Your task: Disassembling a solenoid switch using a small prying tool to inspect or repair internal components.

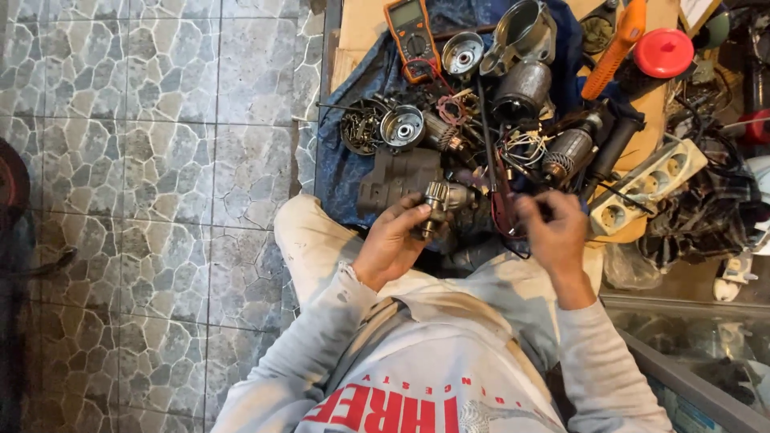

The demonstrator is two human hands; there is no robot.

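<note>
My left hand point(395, 240) is closed around a small metal gear housing point(441, 202) with a geared shaft, held just above my lap. A thin dark probe or lead point(501, 196) is pinched in my right hand point(553, 231), among red and black wires. Both hands hover at the near edge of a blue cloth point(349, 172) covered with power-tool parts: a dark motor casing point(399, 178), a copper-wound armature point(568, 152), and a round bearing plate point(402, 127).
An orange multimeter point(411, 36) lies at the cloth's far side, beside a metal guard point(523, 32) and stator point(521, 88). A beige power strip point(648, 184) and a red lid point(663, 53) sit to the right. Grey stone-pattern floor tiles point(144, 160) spread left. A glass case point(690, 345) stands near right.
</note>
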